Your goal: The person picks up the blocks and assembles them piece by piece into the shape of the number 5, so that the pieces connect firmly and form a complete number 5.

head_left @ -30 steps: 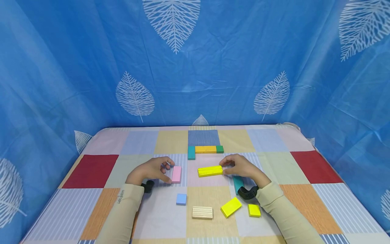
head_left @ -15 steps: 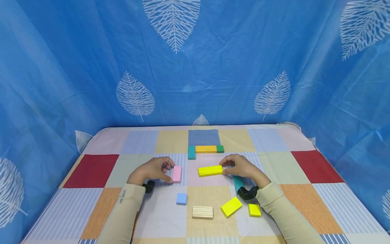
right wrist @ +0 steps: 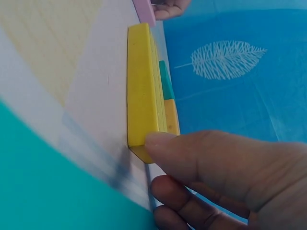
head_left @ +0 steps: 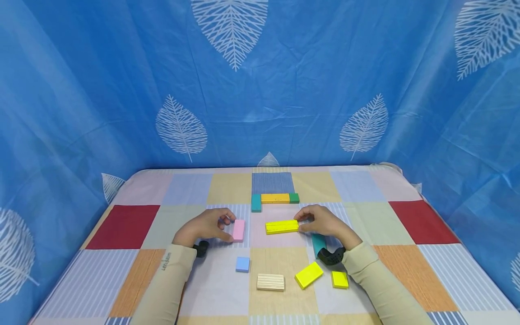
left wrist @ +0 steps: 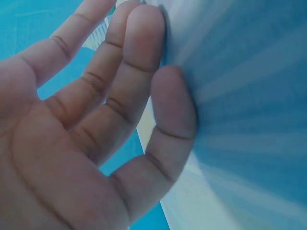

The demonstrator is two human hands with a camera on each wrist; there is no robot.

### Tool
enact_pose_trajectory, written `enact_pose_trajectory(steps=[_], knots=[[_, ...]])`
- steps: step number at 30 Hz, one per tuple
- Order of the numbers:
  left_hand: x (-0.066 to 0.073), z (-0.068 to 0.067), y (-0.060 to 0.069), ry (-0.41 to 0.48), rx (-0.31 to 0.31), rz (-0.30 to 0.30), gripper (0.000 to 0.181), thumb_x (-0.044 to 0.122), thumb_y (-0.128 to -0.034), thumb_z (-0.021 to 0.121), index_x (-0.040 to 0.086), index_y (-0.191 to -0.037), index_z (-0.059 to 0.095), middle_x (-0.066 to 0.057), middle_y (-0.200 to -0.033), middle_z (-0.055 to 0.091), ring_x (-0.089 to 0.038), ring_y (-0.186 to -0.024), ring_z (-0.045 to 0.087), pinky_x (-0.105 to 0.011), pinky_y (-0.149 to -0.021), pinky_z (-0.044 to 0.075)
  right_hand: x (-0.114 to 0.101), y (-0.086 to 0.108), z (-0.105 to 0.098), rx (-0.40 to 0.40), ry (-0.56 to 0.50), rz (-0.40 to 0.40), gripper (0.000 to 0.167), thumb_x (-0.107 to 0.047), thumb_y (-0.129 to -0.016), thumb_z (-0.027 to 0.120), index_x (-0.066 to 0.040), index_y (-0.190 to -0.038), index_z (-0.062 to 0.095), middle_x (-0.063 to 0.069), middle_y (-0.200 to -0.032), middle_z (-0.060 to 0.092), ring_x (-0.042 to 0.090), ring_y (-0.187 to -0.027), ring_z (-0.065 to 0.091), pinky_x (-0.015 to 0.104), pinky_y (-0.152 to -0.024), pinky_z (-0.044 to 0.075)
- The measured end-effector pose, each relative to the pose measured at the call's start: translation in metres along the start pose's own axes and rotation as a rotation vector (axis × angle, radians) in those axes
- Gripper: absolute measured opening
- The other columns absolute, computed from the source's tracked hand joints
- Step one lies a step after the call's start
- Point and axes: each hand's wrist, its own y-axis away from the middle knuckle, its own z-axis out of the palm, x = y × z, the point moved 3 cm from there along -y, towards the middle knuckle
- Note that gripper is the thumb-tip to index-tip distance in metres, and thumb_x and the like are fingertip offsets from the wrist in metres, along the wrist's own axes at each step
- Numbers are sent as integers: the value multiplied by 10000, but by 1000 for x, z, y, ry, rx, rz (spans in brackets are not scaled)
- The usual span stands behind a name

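A pink block (head_left: pixel 239 230) lies flat at the centre left, with the thumb and index finger of my left hand (head_left: pixel 206 225) at its near and far ends. In the left wrist view, the fingers (left wrist: pixel 144 38) and thumb are bent over the cloth, and no block shows. My right hand (head_left: pixel 322 221) pinches the right end of a long yellow block (head_left: pixel 282 227), which has lines along its top. Seen from the right wrist, the thumb presses the near end of this yellow block (right wrist: pixel 142 91). A gap separates the pink and yellow blocks.
Behind stands a row: a teal block (head_left: pixel 256 203), an orange block (head_left: pixel 275 198) and a green block (head_left: pixel 294 197). Another teal block (head_left: pixel 318 244) lies partly under the right wrist. Nearer are a blue square (head_left: pixel 243 264), a ridged wooden block (head_left: pixel 270 282) and two yellow pieces (head_left: pixel 308 275).
My left hand has slid a little to the right, and the pink block has moved with it towards the yellow block. The right hand has stayed nearly still.
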Motion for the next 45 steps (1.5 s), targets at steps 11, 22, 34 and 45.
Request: enact_pose_trajectory(steps=[11,22,34,45], knots=[[5,8,-9,-44,28,-1,482,80,-832,938,70,-1249,698,-47,-1080,650,-210,-930,544,-332,-810,506,4,5,-5,-3,-15,-16,196,-49,-931,835,-6,-1117,788,98,-1100,775,305,-1051,706,517,-969,573],[9,11,-17,-53,37,-5,493,101,-856,927,65,-1294,703,-46,-1107,663,-204,-939,549,-333,-825,508,2,5,-7,-8,-14,-22,197,-55,-930,841,1,-1112,790,103,-1093,776,292,-1036,709,495,-956,580],[16,16,-24,-55,65,-33,535,109,-844,934,82,-1330,712,-40,-1093,664,-210,-930,557,-310,-791,518,0,4,-7,-13,-37,-39,209,-48,-929,843,17,-1119,787,121,-1098,774,320,-1048,715,512,-955,581],[17,19,-31,-48,91,-53,525,124,-860,926,95,-1339,713,-45,-1133,670,-224,-996,564,-339,-877,543,3,2,-5,-13,-43,-31,199,-47,-930,841,7,-1115,791,101,-1090,775,303,-1045,718,492,-953,585]])
